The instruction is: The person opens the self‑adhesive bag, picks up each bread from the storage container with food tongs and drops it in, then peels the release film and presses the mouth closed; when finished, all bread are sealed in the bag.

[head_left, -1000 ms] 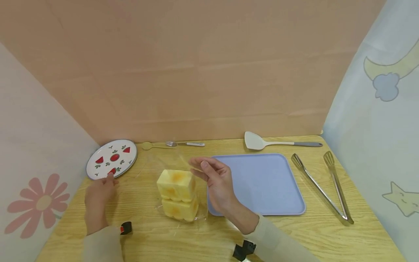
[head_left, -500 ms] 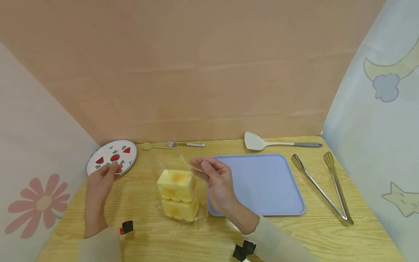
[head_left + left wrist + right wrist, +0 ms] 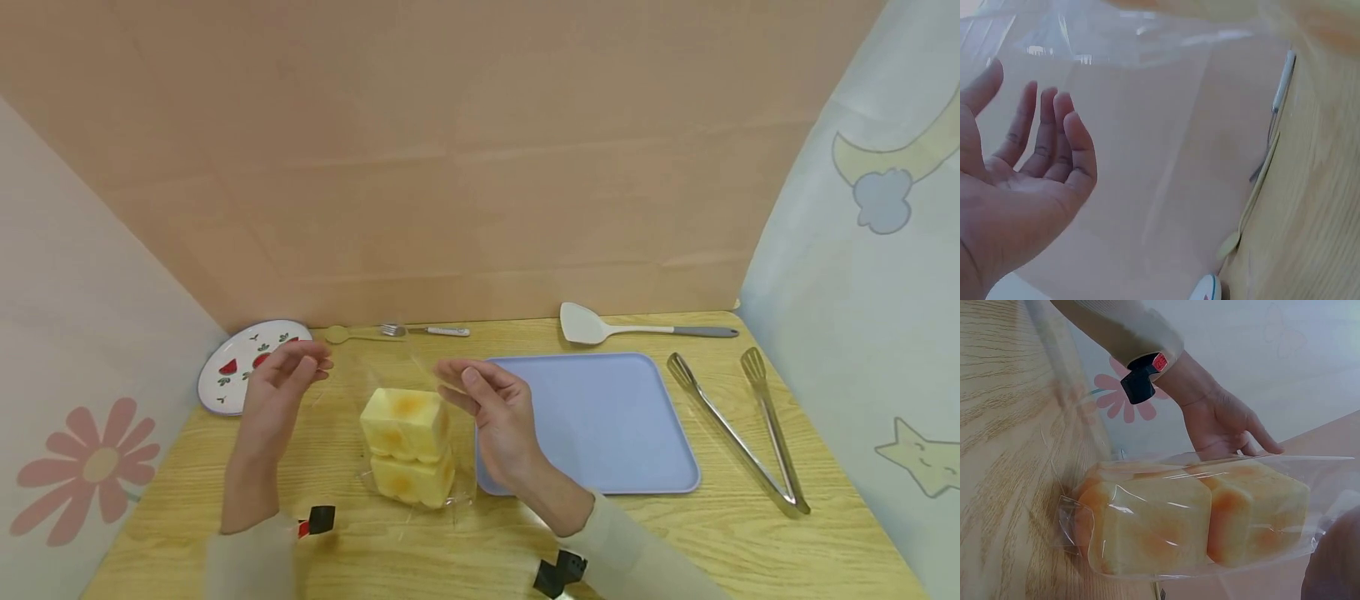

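Two yellow bread loaves (image 3: 405, 442) with browned patches stand stacked inside a clear plastic bag (image 3: 1260, 459) on the table. My right hand (image 3: 502, 425) is at the bag's upper right side and pinches its clear edge between thumb and fingers. In the right wrist view only a blurred part of that hand shows. My left hand (image 3: 281, 396) is raised to the left of the bread, in front of the plate. Its fingers (image 3: 1047, 137) are loosely bent with the thumb apart, holding nothing. Clear film hangs beyond it in the left wrist view.
A white plate (image 3: 232, 383) with red fruit prints lies at the back left. Behind the bread are a yellow spoon (image 3: 337, 334) and a fork (image 3: 442, 331). On the right are a blue tray (image 3: 592, 425), a white spatula (image 3: 585, 323) and metal tongs (image 3: 783, 450).
My left hand has risen from beside the plate and moved right toward the bagged bread, its fingers spreading. My right hand, the bag and the bread have stayed in place.
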`<action>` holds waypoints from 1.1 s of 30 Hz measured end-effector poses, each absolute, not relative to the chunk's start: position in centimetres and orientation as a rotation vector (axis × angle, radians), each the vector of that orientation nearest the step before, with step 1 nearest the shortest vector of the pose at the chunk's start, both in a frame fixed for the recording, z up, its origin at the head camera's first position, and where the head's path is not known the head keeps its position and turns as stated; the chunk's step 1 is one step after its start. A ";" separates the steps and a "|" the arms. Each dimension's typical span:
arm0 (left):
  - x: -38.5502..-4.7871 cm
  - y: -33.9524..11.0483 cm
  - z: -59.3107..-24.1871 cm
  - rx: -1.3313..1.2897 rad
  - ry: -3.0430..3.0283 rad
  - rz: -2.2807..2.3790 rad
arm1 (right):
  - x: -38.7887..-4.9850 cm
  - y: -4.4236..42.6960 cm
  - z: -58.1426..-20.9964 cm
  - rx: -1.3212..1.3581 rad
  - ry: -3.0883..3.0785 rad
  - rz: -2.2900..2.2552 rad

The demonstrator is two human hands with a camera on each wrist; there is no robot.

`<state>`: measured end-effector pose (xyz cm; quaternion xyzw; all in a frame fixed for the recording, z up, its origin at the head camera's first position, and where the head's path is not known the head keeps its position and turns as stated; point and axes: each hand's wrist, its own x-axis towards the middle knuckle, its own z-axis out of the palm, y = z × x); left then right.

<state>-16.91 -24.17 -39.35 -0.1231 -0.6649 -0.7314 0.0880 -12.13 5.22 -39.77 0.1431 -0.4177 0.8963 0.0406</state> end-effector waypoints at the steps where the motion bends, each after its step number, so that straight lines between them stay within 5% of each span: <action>1: -16.9 -23.8 -39.2 -0.411 -1.974 -2.180 | -12.2 5.2 -39.8 0.437 -1.279 2.745; 6: -16.5 -22.4 -38.8 -0.558 -2.073 -2.119 | -12.2 5.2 -39.9 0.441 -1.270 2.744; 16: -16.9 -21.8 -39.3 -0.371 -2.183 -2.014 | -12.3 5.3 -39.9 0.394 -1.287 2.732; 26: -17.9 -22.3 -40.5 -0.891 -1.975 -2.323 | -13.0 5.8 -40.2 0.322 -1.282 2.723; 33: -17.8 -22.4 -40.5 -0.938 -1.950 -2.354 | -13.5 5.8 -40.7 0.199 -1.351 2.737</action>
